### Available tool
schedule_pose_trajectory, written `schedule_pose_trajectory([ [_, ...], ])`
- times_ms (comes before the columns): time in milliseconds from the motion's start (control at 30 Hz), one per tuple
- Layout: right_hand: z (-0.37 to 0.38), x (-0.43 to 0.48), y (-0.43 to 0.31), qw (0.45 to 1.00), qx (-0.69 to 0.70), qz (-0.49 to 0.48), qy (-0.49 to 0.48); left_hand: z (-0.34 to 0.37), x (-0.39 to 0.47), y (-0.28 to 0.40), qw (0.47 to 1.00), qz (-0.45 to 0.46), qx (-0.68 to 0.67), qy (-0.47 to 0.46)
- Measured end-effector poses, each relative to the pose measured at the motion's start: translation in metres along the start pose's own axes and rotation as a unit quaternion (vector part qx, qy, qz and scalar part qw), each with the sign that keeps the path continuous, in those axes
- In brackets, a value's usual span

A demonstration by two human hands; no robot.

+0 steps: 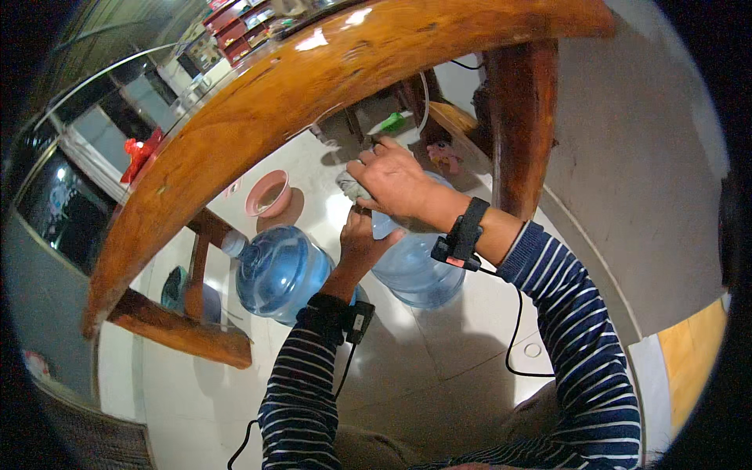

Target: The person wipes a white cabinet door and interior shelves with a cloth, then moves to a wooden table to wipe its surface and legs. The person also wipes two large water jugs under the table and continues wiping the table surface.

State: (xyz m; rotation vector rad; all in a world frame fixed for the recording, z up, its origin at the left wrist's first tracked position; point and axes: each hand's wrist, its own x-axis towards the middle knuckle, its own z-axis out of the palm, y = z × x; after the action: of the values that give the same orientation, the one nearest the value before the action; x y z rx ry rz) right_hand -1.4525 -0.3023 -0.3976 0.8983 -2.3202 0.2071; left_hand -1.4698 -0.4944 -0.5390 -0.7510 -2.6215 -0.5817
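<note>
My right hand (pixel 393 176) is closed on a crumpled grey cloth (pixel 352 187) above a large translucent blue water jug (pixel 420 273). The cloth bulges out at the left of the fingers. Just below it, my left hand (pixel 361 235) is up against the same jug's left side, thumb stretched to the right. Its fingertips are partly hidden by my right hand, so its grip is unclear. Both hands and my right forearm cover the jug's upper part. A second blue water jug (pixel 285 270) lies on its side at the left, its capped neck pointing left.
A thick varnished wooden tabletop edge (pixel 247 126) arches over the far side, with a heavy table leg (pixel 523 129) at the right. A low wooden bar (pixel 182 332) sits left. Beyond the jugs are a pink basin (pixel 268 194) and a green item (pixel 392 121). Cables trail from both wrists.
</note>
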Motion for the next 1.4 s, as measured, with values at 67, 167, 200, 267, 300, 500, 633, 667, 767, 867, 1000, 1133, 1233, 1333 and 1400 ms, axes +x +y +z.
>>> schedule_pose_trajectory([
  [67, -0.004, -0.002, -0.005, 0.998, -0.003, -0.054, 0.027, -0.002, -0.001, 0.001, 1.0, -0.003, 0.005, 0.0],
  [167, -0.015, -0.021, 0.0, 0.995, 0.061, -0.066, 0.03, -0.006, 0.0, 0.009, 0.999, -0.04, -0.033, -0.01],
  [200, -0.019, -0.031, 0.006, 0.991, 0.107, -0.06, 0.049, -0.008, 0.001, 0.012, 0.997, -0.065, -0.041, -0.024],
  [267, -0.025, -0.054, 0.02, 0.979, 0.179, -0.028, 0.097, -0.011, 0.003, 0.019, 0.993, -0.1, -0.046, -0.049],
  [300, -0.025, -0.066, 0.027, 0.971, 0.205, -0.003, 0.123, -0.012, 0.002, 0.022, 0.989, -0.125, -0.031, -0.067],
  [500, 0.024, -0.108, 0.07, 0.85, 0.444, 0.26, 0.111, -0.015, -0.001, 0.029, 0.986, -0.147, -0.049, -0.053],
  [633, 0.076, -0.076, 0.098, 0.845, 0.465, 0.25, 0.083, -0.012, -0.003, 0.026, 0.989, -0.133, -0.052, -0.027],
  [667, 0.086, -0.064, 0.103, 0.858, 0.432, 0.279, 0.021, -0.011, -0.004, 0.025, 0.99, -0.127, -0.058, -0.024],
  [767, 0.111, -0.021, 0.11, 0.865, 0.428, 0.258, -0.047, -0.008, -0.004, 0.023, 0.994, -0.108, -0.023, 0.0],
  [867, 0.118, 0.002, 0.111, 0.895, 0.346, 0.246, -0.134, -0.007, -0.004, 0.021, 0.996, -0.08, 0.001, 0.03],
  [1000, 0.118, 0.009, 0.113, 0.914, 0.273, 0.229, -0.194, -0.01, -0.004, 0.021, 0.997, -0.077, 0.018, 0.02],
  [1133, 0.102, -0.027, 0.117, 0.918, 0.291, 0.246, -0.11, -0.014, -0.003, 0.024, 0.995, -0.099, 0.009, -0.002],
  [1233, 0.08, -0.071, 0.106, 0.912, 0.326, 0.244, -0.054, -0.014, -0.002, 0.027, 0.994, -0.111, 0.018, -0.011],
  [1333, 0.057, -0.114, 0.08, 0.945, 0.23, 0.229, -0.041, -0.019, -0.006, 0.031, 0.993, -0.117, -0.014, -0.011],
  [1400, 0.045, -0.134, 0.062, 0.949, 0.21, 0.235, -0.008, -0.026, -0.015, 0.038, 0.99, -0.113, -0.079, 0.041],
])
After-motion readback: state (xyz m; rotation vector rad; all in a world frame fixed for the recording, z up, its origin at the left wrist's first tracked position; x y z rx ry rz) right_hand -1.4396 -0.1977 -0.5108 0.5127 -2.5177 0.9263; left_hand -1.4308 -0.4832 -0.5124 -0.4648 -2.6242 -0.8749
